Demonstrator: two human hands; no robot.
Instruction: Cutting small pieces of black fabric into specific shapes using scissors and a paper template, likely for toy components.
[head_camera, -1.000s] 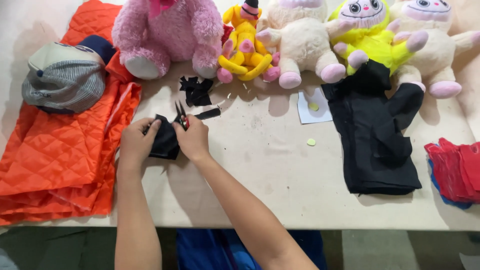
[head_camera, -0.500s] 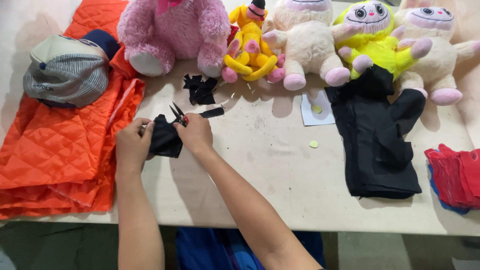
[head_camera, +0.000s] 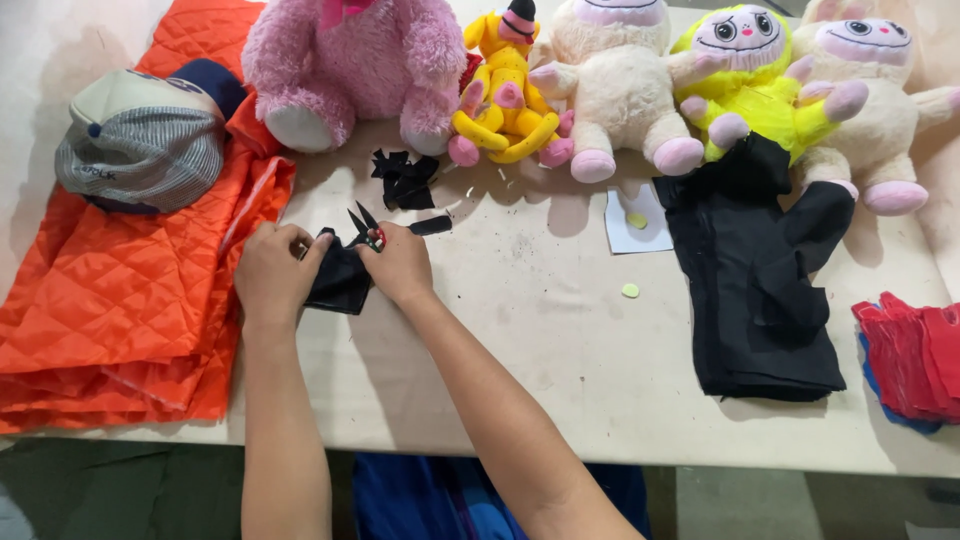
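Head view of a sewing table (head_camera: 560, 360). The left hand (head_camera: 272, 270) pinches the near-left edge of a small piece of black fabric (head_camera: 338, 285), its fingers closed on the cloth and pressing it against the table. The right hand (head_camera: 398, 268) is wrapped around small scissors (head_camera: 366, 228), whose dark blades stand open in a narrow V above the fabric's upper edge; the handle is largely hidden in the fist, with only a spot of red and green showing.

The fabric lies on the table just right of a folded orange quilted cloth (head_camera: 120, 300), between the two hands. It appears thin, limp and very light, so it is likely to buckle or slide under the blades unless kept taut; a hold close to the cutting line, with the fingers flat on the cloth, looks the most secure. The scissors appear rigid and sharp-tipped and are best held by the handle.

Beyond the hands lie black fabric scraps (head_camera: 403, 178) and one narrow black offcut (head_camera: 430, 225). A striped cap (head_camera: 140, 145) rests on the quilted cloth. A row of plush toys (head_camera: 620, 90) lines the far edge, a larger black garment (head_camera: 760, 290) lies to the right, and red pieces (head_camera: 915, 360) sit at the right edge.
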